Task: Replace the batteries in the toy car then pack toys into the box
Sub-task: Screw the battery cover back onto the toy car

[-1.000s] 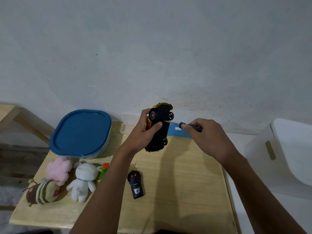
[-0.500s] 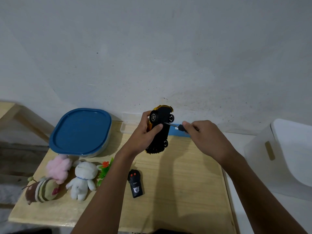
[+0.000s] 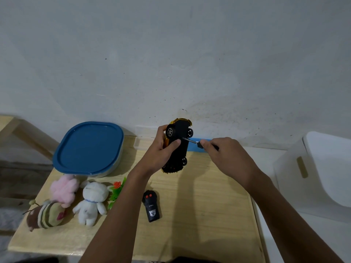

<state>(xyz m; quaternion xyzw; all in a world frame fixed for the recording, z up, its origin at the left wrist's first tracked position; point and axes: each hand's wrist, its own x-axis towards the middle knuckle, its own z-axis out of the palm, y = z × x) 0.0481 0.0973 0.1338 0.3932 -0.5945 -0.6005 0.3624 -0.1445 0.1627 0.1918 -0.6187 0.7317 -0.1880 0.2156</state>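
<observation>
Toy car [image 3: 180,151], long axis upright, gripped by left hand [image 3: 158,155]; right hand [image 3: 228,159] pinches screwdriver [image 3: 191,141].

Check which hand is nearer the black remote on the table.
Left. The left hand, gripping the toy car, is just beyond the remote control, almost in line with it; the right hand, holding the screwdriver, is farther off to its right.

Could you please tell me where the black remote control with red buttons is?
In the head view, the black remote control lies on the wooden table, just right of the person's left forearm, nearer the camera than the black-and-yellow toy car.
</observation>
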